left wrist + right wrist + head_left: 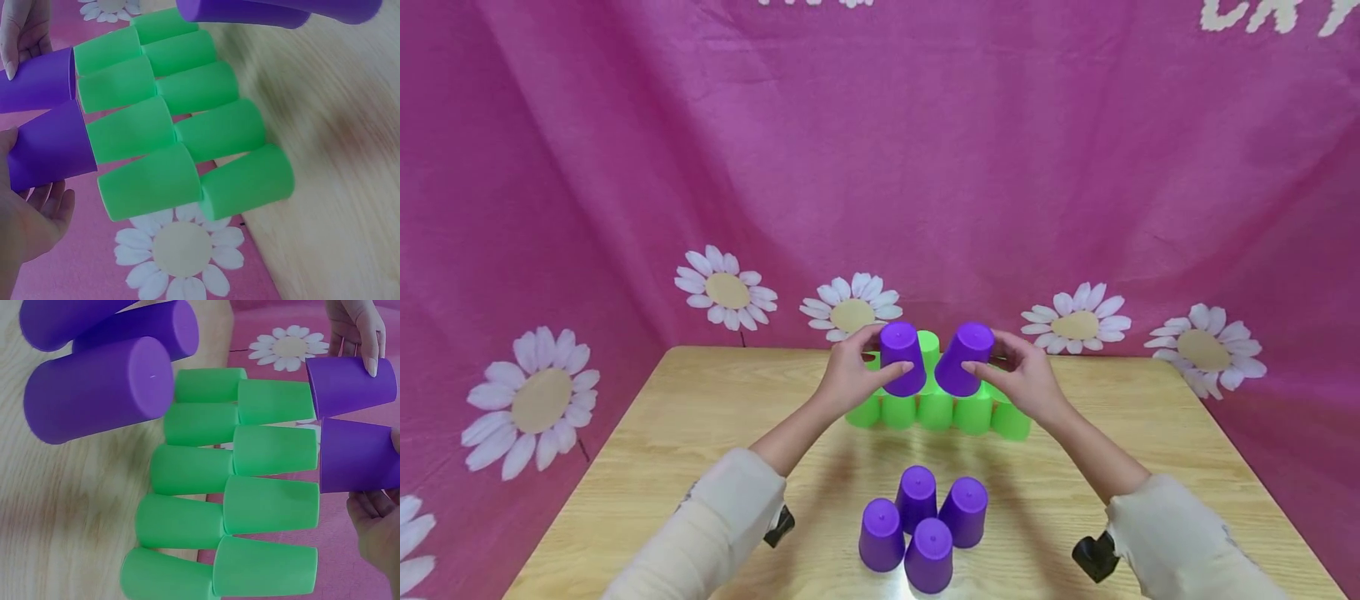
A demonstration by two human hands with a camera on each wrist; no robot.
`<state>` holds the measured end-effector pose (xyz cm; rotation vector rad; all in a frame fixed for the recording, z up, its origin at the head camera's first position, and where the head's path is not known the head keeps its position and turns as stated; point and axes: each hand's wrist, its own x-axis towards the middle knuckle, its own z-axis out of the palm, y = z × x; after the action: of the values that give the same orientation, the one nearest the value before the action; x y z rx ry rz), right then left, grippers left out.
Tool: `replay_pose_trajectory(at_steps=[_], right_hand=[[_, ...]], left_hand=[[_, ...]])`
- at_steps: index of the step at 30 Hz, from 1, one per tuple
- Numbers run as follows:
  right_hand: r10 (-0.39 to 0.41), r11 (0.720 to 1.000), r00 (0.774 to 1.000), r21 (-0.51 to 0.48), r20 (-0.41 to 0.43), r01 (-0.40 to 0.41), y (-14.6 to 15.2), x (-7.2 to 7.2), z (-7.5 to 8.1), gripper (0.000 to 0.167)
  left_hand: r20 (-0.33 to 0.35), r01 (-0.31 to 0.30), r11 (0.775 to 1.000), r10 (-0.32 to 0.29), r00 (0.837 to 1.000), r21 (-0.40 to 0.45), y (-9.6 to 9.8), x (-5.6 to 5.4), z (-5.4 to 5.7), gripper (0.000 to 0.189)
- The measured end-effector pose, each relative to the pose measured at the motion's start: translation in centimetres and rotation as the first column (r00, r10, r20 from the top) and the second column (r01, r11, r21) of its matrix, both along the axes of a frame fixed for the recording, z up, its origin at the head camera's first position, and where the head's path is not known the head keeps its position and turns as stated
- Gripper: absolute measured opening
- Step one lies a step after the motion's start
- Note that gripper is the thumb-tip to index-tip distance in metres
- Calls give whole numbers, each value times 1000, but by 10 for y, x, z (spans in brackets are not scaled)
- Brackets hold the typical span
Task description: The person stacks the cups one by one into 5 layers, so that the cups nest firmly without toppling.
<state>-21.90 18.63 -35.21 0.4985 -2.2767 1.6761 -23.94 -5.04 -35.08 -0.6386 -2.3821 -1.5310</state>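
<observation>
Thumb and fingers of my left hand (pixel 855 367) grip an upside-down purple cup (pixel 902 360). Another purple cup (pixel 964 362) is held the same way by my right hand (pixel 1024 379), a small gap away and tilted slightly. Both cups are at the upper part of a stack of upside-down green cups (pixel 936 412). In the left wrist view, the held cups' rims come close to the bases of the upper green cups (pixel 130 130); whether they touch I cannot tell. Between the held cups, part of a green cup (pixel 928 346) shows in the head view.
Several upside-down purple cups (pixel 882 535) stand close together on the wooden table (pixel 700 433), nearer to me than the stack. A pink cloth (pixel 925 167) with daisies hangs behind the table. Black devices (pixel 1096 557) are on both wrists.
</observation>
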Motion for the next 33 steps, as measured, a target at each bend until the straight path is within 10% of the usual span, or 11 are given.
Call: replay_pose_trajectory(at_steps=[33], right_hand=[[-181, 982, 982, 60, 54, 178, -15, -35, 13, 48]], left_hand=[[-15, -186, 982, 187, 982, 36, 14, -22, 20, 52]])
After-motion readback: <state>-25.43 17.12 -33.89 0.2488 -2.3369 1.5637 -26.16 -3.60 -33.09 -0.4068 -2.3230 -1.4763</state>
